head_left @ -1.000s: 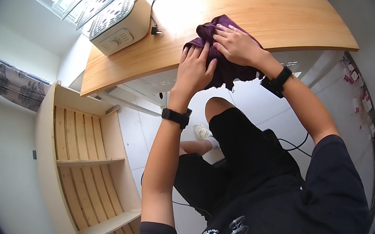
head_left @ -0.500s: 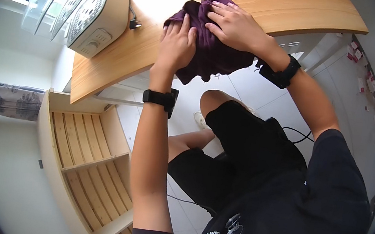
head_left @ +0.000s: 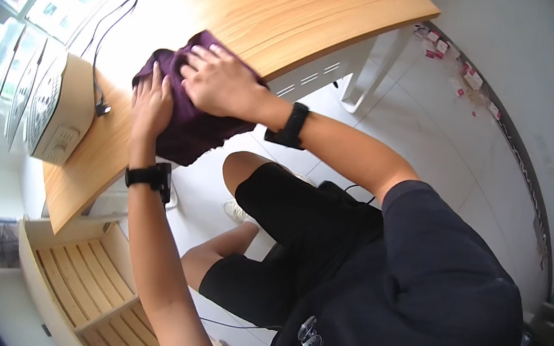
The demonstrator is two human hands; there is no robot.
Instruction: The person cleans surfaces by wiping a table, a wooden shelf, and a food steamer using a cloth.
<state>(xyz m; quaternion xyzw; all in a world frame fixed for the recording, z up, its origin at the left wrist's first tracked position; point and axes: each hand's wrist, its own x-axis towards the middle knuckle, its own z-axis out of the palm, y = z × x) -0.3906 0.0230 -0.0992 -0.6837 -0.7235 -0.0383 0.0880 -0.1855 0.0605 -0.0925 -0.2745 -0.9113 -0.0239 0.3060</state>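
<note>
A dark purple cloth (head_left: 190, 134) lies wrinkled on the desk's front edge, and its near part hangs down over my lap side. My left hand (head_left: 153, 104) rests on the cloth's left part with its fingers stretched out. To its right, my right hand (head_left: 217, 83) presses on the upper part of the cloth, palm down and fingers extended. A raised fold runs between the two hands. Both wrists wear black bands. The underside of the cloth is hidden.
The wooden desk (head_left: 292, 16) holds a cream appliance (head_left: 67, 112) with clear tiers at left, plus its cable and plug (head_left: 103, 108). Below stands a slatted wooden bed frame (head_left: 74, 279). Pink-and-white scraps (head_left: 473, 78) lie along the right wall.
The camera view has turned, so desk, cloth and hands appear further left and lower. Both hands stay on the cloth, and my right hand appears slightly closer to my left.
</note>
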